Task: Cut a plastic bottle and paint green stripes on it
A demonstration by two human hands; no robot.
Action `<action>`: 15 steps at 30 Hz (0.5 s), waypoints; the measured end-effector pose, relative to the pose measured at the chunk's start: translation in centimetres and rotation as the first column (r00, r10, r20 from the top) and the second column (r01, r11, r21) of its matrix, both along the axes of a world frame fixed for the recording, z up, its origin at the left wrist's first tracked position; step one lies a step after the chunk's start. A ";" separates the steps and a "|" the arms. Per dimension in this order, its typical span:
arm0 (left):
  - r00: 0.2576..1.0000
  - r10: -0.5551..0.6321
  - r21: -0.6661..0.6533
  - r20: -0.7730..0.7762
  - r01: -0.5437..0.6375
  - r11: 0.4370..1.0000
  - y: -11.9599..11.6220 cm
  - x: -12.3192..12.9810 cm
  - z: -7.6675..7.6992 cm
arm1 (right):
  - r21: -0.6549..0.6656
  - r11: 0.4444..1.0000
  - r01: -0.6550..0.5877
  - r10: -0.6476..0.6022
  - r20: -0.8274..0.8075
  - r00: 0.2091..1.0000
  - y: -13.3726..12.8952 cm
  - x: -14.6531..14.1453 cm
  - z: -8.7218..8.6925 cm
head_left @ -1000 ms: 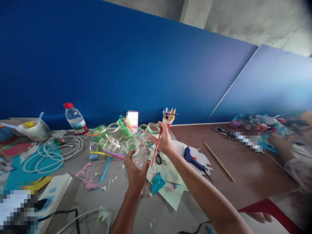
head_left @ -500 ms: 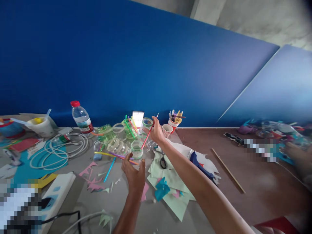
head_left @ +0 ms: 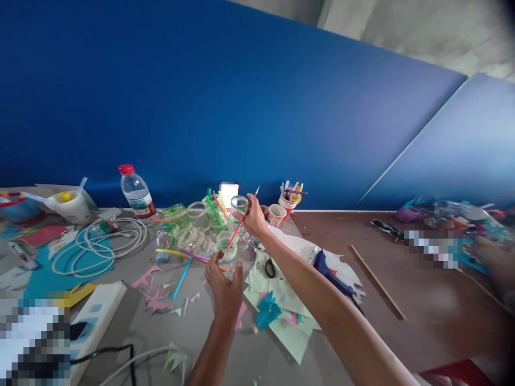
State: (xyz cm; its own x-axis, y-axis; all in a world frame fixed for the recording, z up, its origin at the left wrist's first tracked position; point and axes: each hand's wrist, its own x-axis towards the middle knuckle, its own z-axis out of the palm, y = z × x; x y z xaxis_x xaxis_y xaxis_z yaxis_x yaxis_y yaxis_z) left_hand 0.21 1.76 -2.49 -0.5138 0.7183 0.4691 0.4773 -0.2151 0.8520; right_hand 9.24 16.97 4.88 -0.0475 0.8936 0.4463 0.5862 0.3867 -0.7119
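My right hand is closed around a thin red stick with a pale, pointed upper end; I cannot tell its exact kind. The stick slants down to the left, its lower end at a clear cut plastic cup. Beside my right fingertips is another clear, green-rimmed plastic piece. My left hand holds nothing, thumb and fingers apart, just below that cup. Yellow, purple and orange straws reach toward its fingertips, and a blue straw lies to its left.
Cut plastic bottle pieces crowd the middle, with a red-capped bottle behind left. A lit phone leans at the wall. Scissors, paper scraps, a blue glue gun and a wooden stick lie right. A co-worker's blurred hand is far right.
The red stick has shifted slightly left and down with my right hand. My left hand stays open, nearly in place. The view has moved slightly.
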 end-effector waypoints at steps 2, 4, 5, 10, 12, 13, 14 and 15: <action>1.000 0.011 0.003 -0.020 -0.011 1.000 0.1 0.0 -0.1 | 0.027 0.999 -0.019 0.019 0.000 1.000 0.1 -0.1 -0.3; 0.999 0.017 0.009 -0.036 -0.017 1.000 0.1 0.0 -0.2 | 0.046 0.999 -0.025 0.025 0.005 1.000 0.2 -0.1 -0.6; 0.999 0.021 0.011 -0.040 -0.020 1.000 0.2 0.0 -0.3 | 0.048 0.999 -0.023 0.023 0.005 1.000 0.2 -0.1 -0.7; 0.998 0.031 0.017 -0.054 -0.030 0.999 0.1 0.0 -0.2 | 0.058 0.998 0.003 -0.005 0.022 1.000 0.1 0.1 -1.1; 0.998 0.025 0.017 -0.062 -0.024 1.000 0.0 0.0 -0.2 | 0.055 0.998 0.000 -0.002 0.032 0.999 0.0 0.3 -1.2; 0.998 0.023 0.018 -0.064 -0.021 1.000 0.0 0.0 -0.2 | 0.050 0.999 -0.002 0.001 0.034 0.999 -0.1 0.3 -1.3; 0.998 0.020 0.021 -0.066 -0.019 1.000 0.0 -0.1 -0.2 | 0.044 0.999 -0.004 0.002 0.036 0.999 -0.1 0.4 -1.3; 0.998 0.016 0.022 -0.068 -0.015 1.000 0.0 -0.1 -0.2 | 0.037 0.999 -0.003 0.002 0.037 0.999 -0.2 0.4 -1.4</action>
